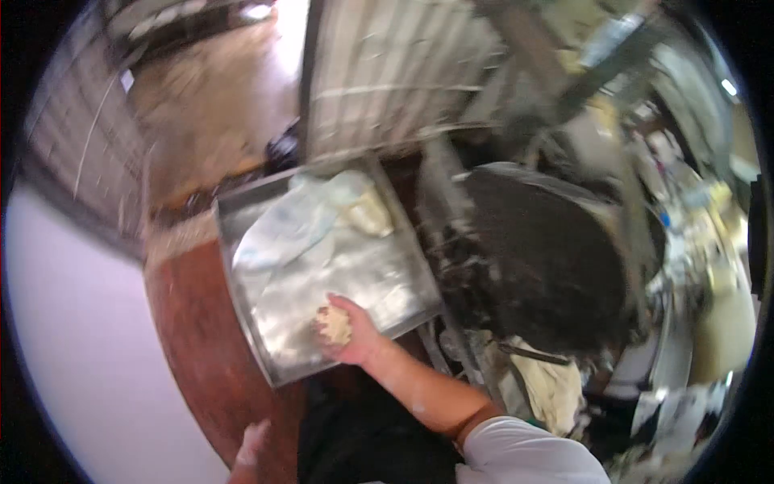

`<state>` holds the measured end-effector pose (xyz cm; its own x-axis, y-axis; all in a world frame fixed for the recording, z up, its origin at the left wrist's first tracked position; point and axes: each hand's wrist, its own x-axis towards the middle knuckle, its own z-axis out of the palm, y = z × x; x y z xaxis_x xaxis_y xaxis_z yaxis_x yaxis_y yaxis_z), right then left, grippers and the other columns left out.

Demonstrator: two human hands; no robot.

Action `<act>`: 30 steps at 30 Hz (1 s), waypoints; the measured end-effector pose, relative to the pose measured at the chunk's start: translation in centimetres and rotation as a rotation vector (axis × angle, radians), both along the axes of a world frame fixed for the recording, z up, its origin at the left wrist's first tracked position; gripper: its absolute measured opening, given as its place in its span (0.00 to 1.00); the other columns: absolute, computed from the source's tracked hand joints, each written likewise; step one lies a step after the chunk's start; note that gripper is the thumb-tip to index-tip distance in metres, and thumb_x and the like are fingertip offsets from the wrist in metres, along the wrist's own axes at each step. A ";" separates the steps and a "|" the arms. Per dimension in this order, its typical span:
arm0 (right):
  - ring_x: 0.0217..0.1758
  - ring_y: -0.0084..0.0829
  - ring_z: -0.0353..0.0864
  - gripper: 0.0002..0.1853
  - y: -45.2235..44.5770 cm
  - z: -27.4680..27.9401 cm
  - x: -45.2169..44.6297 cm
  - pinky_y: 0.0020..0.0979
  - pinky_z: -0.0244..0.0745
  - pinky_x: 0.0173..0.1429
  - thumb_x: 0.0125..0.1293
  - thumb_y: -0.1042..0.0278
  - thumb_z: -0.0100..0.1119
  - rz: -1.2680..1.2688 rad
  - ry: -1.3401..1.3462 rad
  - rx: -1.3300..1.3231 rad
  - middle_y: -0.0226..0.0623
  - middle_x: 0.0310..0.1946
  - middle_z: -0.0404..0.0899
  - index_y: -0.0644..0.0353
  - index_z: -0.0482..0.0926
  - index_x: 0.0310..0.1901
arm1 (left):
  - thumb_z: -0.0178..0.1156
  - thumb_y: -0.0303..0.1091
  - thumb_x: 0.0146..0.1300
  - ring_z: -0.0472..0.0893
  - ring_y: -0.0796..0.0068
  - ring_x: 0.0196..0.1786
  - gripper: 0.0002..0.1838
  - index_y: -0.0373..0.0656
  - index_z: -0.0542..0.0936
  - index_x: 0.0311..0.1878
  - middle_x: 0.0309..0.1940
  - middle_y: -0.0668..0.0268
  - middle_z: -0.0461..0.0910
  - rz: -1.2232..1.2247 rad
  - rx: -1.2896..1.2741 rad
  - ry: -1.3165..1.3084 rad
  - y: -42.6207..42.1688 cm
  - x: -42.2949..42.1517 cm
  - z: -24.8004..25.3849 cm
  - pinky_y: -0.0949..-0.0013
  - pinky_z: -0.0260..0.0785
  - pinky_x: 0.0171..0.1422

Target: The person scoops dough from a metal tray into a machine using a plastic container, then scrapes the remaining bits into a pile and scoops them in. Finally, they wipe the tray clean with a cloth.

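My right hand (355, 331) is closed around a pale, crumbly lump that looks like dough (333, 324). It is held over the near part of a shallow metal tray (371, 274) with raised sides. Inside the tray, toward its far side, lies a crumpled whitish plastic bag or cloth (290, 226), with a yellowish piece (369, 214) beside it. Low in the view my left hand (253, 444) is blurred and partly cut off, its fingers stretched out with nothing visible in them. It is apart from the tray.
A large round dark plate-like surface (548, 258) stands right of the tray amid machinery. A cream cloth (548, 387) hangs below it. Cluttered items (685, 202) fill the far right. Reddish-brown floor (193, 331) and a white surface (81, 347) lie left; corrugated metal (395, 73) stands behind.
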<state>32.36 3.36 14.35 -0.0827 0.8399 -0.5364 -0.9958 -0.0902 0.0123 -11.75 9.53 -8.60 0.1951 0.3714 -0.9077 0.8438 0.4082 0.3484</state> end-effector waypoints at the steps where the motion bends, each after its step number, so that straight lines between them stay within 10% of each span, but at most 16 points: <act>1: 0.20 0.30 0.72 0.16 0.1 2.2 0.6 0.26 0.59 0.15 0.64 0.46 0.54 -0.078 0.007 0.043 0.34 0.24 0.76 0.49 0.76 0.30 | 0.64 0.50 0.57 0.75 0.66 0.23 0.21 0.37 0.80 0.35 0.22 0.62 0.76 -0.457 0.136 -0.189 0.9 -2.5 -3.7 0.61 0.67 0.25; 3: 0.19 0.29 0.71 0.16 -0.4 7.1 2.2 0.24 0.58 0.14 0.64 0.45 0.53 -0.202 -0.027 0.115 0.33 0.24 0.76 0.48 0.76 0.30 | 0.62 0.47 0.59 0.74 0.69 0.19 0.20 0.37 0.79 0.41 0.20 0.65 0.75 -0.037 -0.072 0.019 0.7 1.6 2.2 0.62 0.65 0.21; 10: 0.17 0.24 0.69 0.15 -5.0 27.4 13.2 0.21 0.58 0.14 0.59 0.49 0.53 -0.654 -0.282 0.284 0.30 0.20 0.73 0.51 0.74 0.26 | 0.55 0.59 0.62 0.75 0.69 0.36 0.30 0.37 0.81 0.48 0.36 0.59 0.80 0.078 -0.187 -0.453 7.0 9.4 6.4 0.66 0.70 0.38; 11: 0.17 0.23 0.69 0.15 -6.4 30.2 14.8 0.20 0.58 0.15 0.59 0.49 0.52 -0.706 -0.337 0.345 0.29 0.21 0.73 0.52 0.74 0.27 | 0.58 0.54 0.63 0.72 0.69 0.24 0.25 0.36 0.83 0.38 0.23 0.65 0.77 -0.058 -0.012 -0.306 8.6 11.0 8.2 0.67 0.67 0.31; 17: 0.19 0.22 0.67 0.17 -18.2 44.3 23.1 0.18 0.61 0.15 0.69 0.47 0.40 -1.212 -0.750 0.214 0.30 0.24 0.69 0.53 0.70 0.36 | 0.57 0.53 0.64 0.71 0.68 0.22 0.24 0.37 0.83 0.35 0.19 0.68 0.73 0.055 0.213 -0.376 8.9 16.7 6.2 0.66 0.65 0.27; 26: 0.23 0.26 0.76 0.14 -30.8 36.7 41.6 0.28 0.66 0.18 0.66 0.48 0.48 -1.365 -1.065 -0.448 0.29 0.28 0.79 0.49 0.75 0.34 | 0.54 0.51 0.65 0.70 0.66 0.26 0.23 0.38 0.83 0.35 0.25 0.67 0.74 0.151 0.024 -0.156 -0.5 17.2 2.8 0.61 0.65 0.30; 30: 0.27 0.36 0.80 0.17 -31.4 31.0 47.5 0.40 0.74 0.27 0.64 0.50 0.52 -1.006 -1.426 -0.958 0.34 0.28 0.81 0.54 0.80 0.39 | 0.56 0.49 0.63 0.73 0.66 0.27 0.21 0.37 0.82 0.38 0.26 0.65 0.75 0.096 0.053 -0.117 -2.7 19.8 6.0 0.61 0.67 0.32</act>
